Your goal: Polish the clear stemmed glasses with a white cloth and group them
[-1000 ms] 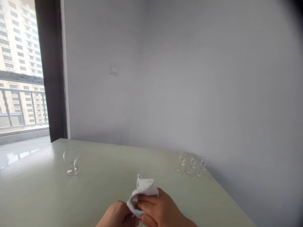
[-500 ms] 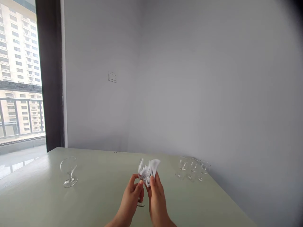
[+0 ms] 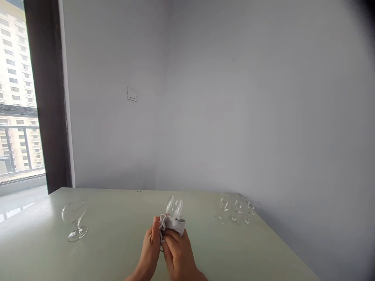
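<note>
A clear stemmed glass (image 3: 174, 206) is held upright over the near middle of the table, its bowl rising above my hands. Around its lower part a white cloth (image 3: 173, 224) is bunched. My right hand (image 3: 179, 249) is closed on the cloth, pressing it against the glass. On the other side my left hand (image 3: 150, 244) grips the glass from the left, thumb pointing up. The stem and most of the base are hidden behind my fingers and the cloth.
One stemmed glass (image 3: 75, 220) stands on the pale green table (image 3: 117, 218) to the left. Three more glasses, the nearest a stemmed glass (image 3: 224, 205), stand together near the right edge. A grey wall (image 3: 205, 117) rises behind; a window is at far left.
My right hand has moved the cloth from the upper bowl down around the glass's lower part. My left hand has shifted its grip. The view has turned slightly right.
</note>
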A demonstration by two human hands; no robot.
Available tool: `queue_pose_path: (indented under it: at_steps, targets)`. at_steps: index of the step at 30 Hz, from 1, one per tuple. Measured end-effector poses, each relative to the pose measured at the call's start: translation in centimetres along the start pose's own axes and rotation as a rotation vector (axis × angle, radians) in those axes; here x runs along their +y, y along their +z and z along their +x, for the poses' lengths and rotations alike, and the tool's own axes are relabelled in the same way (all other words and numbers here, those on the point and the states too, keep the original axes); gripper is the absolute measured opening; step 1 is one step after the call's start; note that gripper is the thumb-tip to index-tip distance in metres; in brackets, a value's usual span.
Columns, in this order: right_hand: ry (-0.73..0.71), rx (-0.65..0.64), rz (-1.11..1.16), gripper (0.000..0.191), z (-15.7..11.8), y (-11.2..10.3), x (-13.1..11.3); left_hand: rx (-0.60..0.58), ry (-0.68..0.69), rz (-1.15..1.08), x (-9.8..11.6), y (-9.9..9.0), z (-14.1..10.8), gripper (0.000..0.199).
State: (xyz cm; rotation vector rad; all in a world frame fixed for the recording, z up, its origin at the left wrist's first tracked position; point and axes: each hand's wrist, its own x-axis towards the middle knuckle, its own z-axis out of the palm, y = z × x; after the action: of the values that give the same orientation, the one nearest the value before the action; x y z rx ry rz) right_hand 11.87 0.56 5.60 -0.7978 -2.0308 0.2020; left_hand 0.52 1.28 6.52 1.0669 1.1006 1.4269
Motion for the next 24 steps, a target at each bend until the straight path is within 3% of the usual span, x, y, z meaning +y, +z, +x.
queue_pose_path:
  at_steps: [2, 5, 7, 11, 14, 18, 24]
  targets:
    - [0.259, -0.005, 0.213, 0.019, 0.6, -0.5, 0.1, 0.042, 0.008, -0.004, -0.2, -0.2, 0.4, 0.057]
    - [0.662, -0.013, 0.552, 0.032, 1.5, -2.0, 1.2, 0.081, 0.002, -0.055, -0.4, -0.6, 1.0, 0.052]
    - [0.780, 0.071, 0.643, 0.034, 1.9, -3.0, 2.0, 0.039, -0.012, -0.106, -0.3, -0.7, 1.2, 0.043]
    - [0.822, 0.240, 0.902, 0.030, 2.1, -3.1, 1.8, -0.081, -0.113, -0.234, -0.2, -0.1, 0.7, 0.036]
    - [0.736, 0.131, 1.080, 0.026, 1.7, -1.7, 0.6, -0.074, -0.125, -0.185, -0.4, 0.5, 0.1, 0.048]
    - [0.622, -0.028, 1.014, 0.032, 1.3, -0.2, -0.2, -0.002, -0.158, -0.079, -0.4, 0.6, -0.1, 0.060]
    - [0.575, -0.180, 0.683, 0.028, 1.0, -0.1, 1.0, 0.030, -0.169, -0.119, -0.3, 0.2, 0.0, 0.038]
